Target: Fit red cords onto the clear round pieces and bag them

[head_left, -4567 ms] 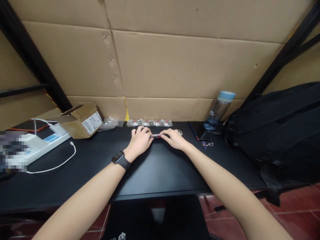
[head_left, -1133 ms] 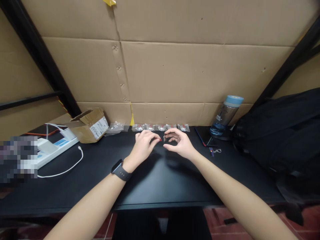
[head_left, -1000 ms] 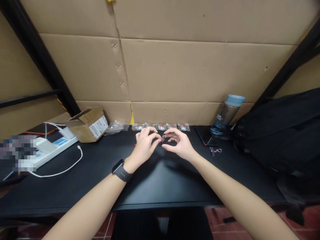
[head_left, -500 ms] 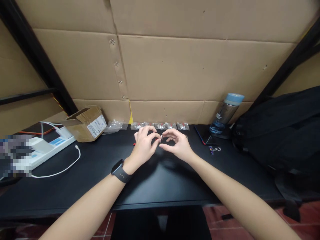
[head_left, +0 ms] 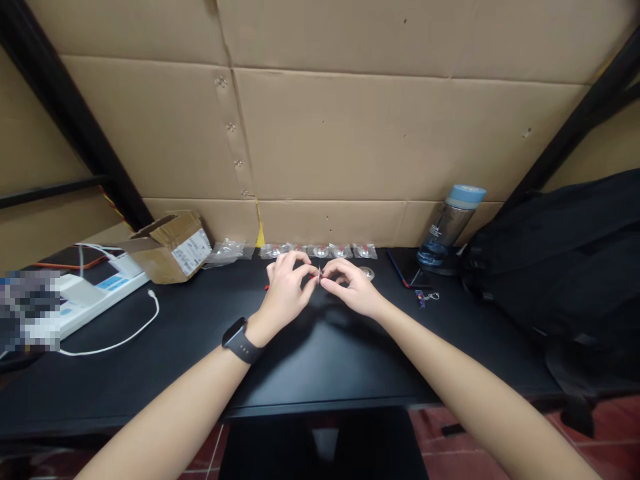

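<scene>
My left hand (head_left: 290,283), with a dark watch (head_left: 243,340) on its wrist, pinches a thin flat piece (head_left: 319,275) held edge-on above the black table. From the other side my right hand (head_left: 350,288) closes its thumb and fingertips on the same piece. Its face is turned away, so I cannot tell its kind. Just behind my right hand lies a round, pale disc-like item (head_left: 368,273), partly covered by the hand. A bit of something red (head_left: 267,287) peeks out beside my left hand.
Several clear packets (head_left: 320,251) with round metallic items line the cardboard wall. Left stand an open carton (head_left: 173,250), a plastic bag (head_left: 230,252) and a power strip (head_left: 100,300) with a white cable. Right are a phone (head_left: 407,270), keychain (head_left: 425,297), bottle (head_left: 450,227) and black backpack (head_left: 560,267).
My right hand's fingers have drawn together and moved left onto the thin piece. More of the round item behind that hand now shows. My left hand keeps its pinch.
</scene>
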Demonstrator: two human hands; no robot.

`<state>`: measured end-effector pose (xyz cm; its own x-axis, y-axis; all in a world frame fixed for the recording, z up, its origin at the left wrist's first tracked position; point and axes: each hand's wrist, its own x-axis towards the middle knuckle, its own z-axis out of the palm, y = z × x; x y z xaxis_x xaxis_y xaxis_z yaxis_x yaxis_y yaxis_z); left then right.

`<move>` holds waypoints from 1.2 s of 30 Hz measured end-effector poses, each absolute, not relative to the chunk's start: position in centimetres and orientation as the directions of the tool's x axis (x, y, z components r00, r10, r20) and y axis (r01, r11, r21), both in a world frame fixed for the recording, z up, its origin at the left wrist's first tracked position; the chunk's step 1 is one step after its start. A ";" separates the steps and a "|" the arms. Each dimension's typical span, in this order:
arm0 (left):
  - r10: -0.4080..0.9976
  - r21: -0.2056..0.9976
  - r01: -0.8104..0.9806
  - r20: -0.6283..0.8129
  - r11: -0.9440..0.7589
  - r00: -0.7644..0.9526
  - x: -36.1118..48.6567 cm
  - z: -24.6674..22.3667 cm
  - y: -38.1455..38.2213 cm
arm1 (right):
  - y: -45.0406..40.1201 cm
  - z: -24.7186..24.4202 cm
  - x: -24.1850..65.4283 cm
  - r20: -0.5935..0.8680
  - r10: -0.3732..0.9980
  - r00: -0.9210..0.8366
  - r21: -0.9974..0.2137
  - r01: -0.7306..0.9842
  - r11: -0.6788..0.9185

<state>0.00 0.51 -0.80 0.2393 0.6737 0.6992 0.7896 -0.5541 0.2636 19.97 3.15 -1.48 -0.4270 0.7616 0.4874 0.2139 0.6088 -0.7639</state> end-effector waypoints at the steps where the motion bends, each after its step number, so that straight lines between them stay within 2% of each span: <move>1: 0.676 0.267 0.789 0.698 -0.553 0.237 0.0 -0.8 0.5 | 3.2 -1.4 20.1 0.497 0.745 -0.444 -0.734 0.243 0.634; 9: 0.706 0.291 0.772 0.654 -0.565 0.271 0.0 -0.1 0.2 | 2.7 -1.0 19.9 0.531 0.705 -0.470 -0.664 0.286 0.691; 12: 0.724 0.337 0.797 0.668 -0.501 0.173 -0.5 0.8 0.3 | 2.9 -0.8 20.4 0.497 0.698 -0.516 -0.615 0.358 0.702; 15: 0.753 0.341 0.850 0.651 -0.401 0.094 -2.4 1.5 1.0 | 3.4 -0.5 21.4 0.469 0.677 -0.567 -0.498 0.464 0.733; 18: 0.827 0.230 0.914 0.535 -0.336 0.170 -5.2 1.7 2.0 | 3.8 -0.1 22.4 0.441 0.699 -0.563 -0.452 0.533 0.715; 20: 0.895 0.162 0.933 0.375 -0.320 0.242 -6.9 1.6 2.6 | 3.9 0.1 22.9 0.398 0.726 -0.561 -0.454 0.567 0.687; 24: 0.962 0.112 0.963 0.153 -0.244 0.226 -8.6 1.1 3.3 | 3.9 0.4 23.7 0.318 0.742 -0.590 -0.446 0.597 0.666; 27: 0.969 0.121 0.964 0.102 -0.236 0.225 -8.8 0.7 3.7 | 4.0 0.4 24.1 0.266 0.697 -0.666 -0.426 0.568 0.705; 31: 0.966 0.124 0.960 0.102 -0.251 0.239 -8.9 0.1 4.1 | 4.4 0.7 24.9 0.200 0.629 -0.752 -0.398 0.524 0.753; 33: 0.966 0.122 0.961 0.106 -0.250 0.237 -8.8 -0.2 4.2 | 4.9 0.9 25.8 0.209 0.659 -0.723 -0.376 0.562 0.736; 36: 0.964 0.123 0.960 0.115 -0.253 0.239 -8.8 -0.6 4.3 | 6.0 0.7 27.6 0.278 0.761 -0.586 -0.340 0.681 0.649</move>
<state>-8.78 4.26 -0.59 0.2394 0.9641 0.1153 0.9596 -0.2530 0.1232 27.59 6.01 0.72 -0.5861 0.7609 0.2785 0.6807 0.6489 -0.3401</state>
